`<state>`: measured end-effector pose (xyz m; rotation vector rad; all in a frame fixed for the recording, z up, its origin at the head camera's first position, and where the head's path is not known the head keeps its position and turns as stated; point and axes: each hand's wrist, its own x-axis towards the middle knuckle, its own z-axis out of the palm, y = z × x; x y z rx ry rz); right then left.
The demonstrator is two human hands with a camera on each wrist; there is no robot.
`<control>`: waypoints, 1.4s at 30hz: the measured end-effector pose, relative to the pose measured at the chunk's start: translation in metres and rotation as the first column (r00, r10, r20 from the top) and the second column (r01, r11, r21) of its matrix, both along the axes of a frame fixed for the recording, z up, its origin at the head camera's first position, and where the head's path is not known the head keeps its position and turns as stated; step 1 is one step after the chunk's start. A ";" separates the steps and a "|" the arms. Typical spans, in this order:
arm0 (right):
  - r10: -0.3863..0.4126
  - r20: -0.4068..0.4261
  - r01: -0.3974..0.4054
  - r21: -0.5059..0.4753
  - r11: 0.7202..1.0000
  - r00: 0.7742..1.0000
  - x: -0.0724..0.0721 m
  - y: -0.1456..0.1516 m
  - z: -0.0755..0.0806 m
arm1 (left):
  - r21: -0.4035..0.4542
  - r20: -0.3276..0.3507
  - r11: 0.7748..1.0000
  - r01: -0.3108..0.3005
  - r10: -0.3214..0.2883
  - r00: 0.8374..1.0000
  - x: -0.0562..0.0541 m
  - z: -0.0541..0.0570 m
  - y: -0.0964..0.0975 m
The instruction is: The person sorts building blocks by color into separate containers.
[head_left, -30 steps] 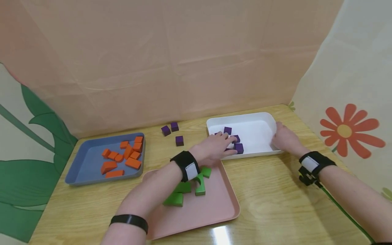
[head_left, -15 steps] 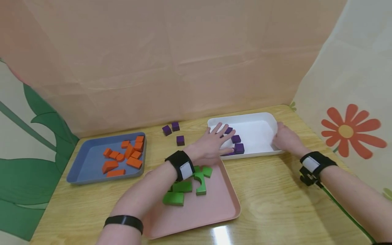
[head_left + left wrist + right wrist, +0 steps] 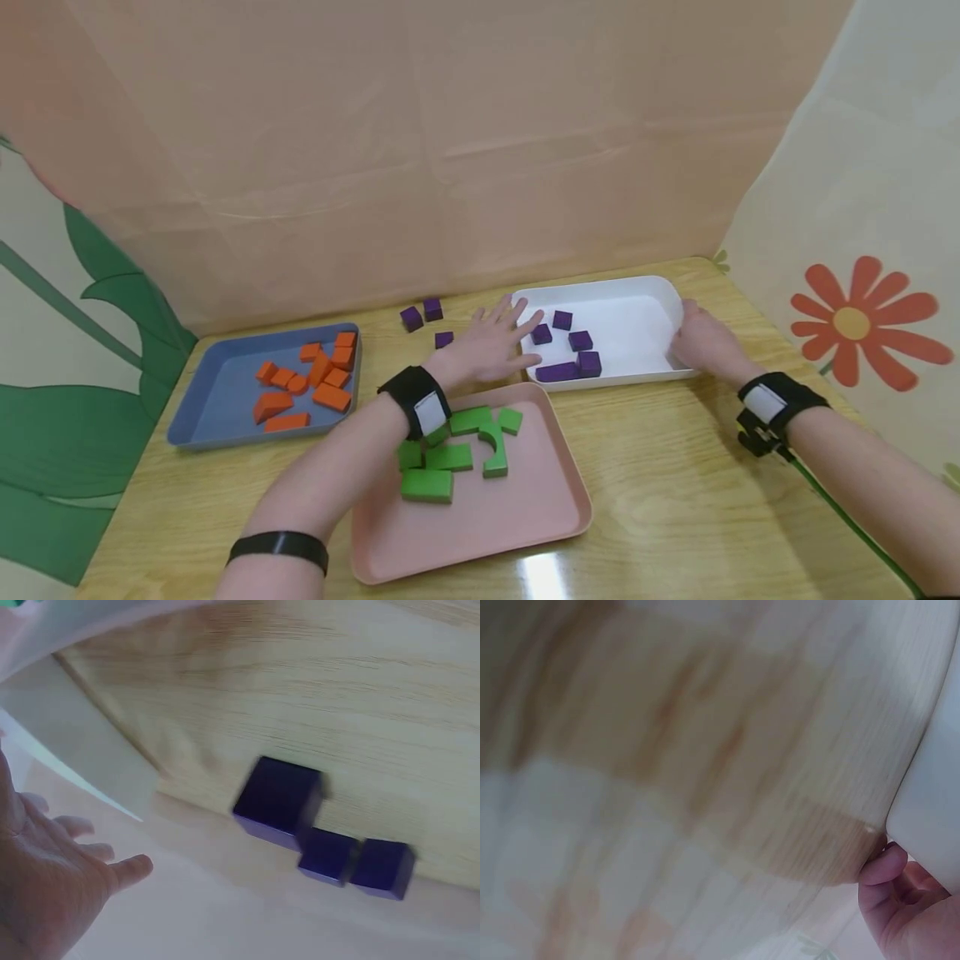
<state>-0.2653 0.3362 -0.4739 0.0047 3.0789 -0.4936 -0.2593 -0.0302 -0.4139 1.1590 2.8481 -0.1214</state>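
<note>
My left hand (image 3: 486, 346) is open with fingers spread, holding nothing, over the left end of a white tray (image 3: 626, 321). Inside that tray lie several purple cubes (image 3: 589, 364) and a long purple block (image 3: 557, 372). At the tray's right end my right hand (image 3: 708, 340) grips the rim; the right wrist view shows its curled fingers (image 3: 889, 870) at the tray's corner. Left of my left hand, three purple cubes (image 3: 411, 318) sit on the table, one partly hidden by the hand. They also show in the left wrist view, the nearest purple cube (image 3: 277, 795) looking largest.
A pink tray (image 3: 525, 517) with several green blocks (image 3: 427, 486) stands in front, under my left forearm. Further left is a blue tray (image 3: 217, 400) holding several orange blocks (image 3: 330, 397). A beige sheet (image 3: 450, 167) rises behind the table.
My left hand has drawn back leftward out of the white tray, its fingers spreading and leaving the purple blocks there in view. My right hand stays on the tray's rim.
</note>
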 end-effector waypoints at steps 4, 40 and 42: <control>-0.013 0.011 0.013 -0.001 1.000 1.000 -0.001 -0.001 -0.001 | 0.025 0.017 0.999 -0.026 0.025 1.000 -0.003 -0.001 -0.013; -0.007 0.001 0.007 -0.001 1.000 1.000 -0.005 0.002 -0.003 | 0.006 0.073 1.000 -0.016 0.015 0.997 -0.007 0.002 -0.072; -0.009 0.007 0.009 -0.002 1.000 1.000 -0.004 0.002 -0.002 | 0.037 0.077 0.999 -0.036 0.034 0.996 -0.009 0.002 -0.069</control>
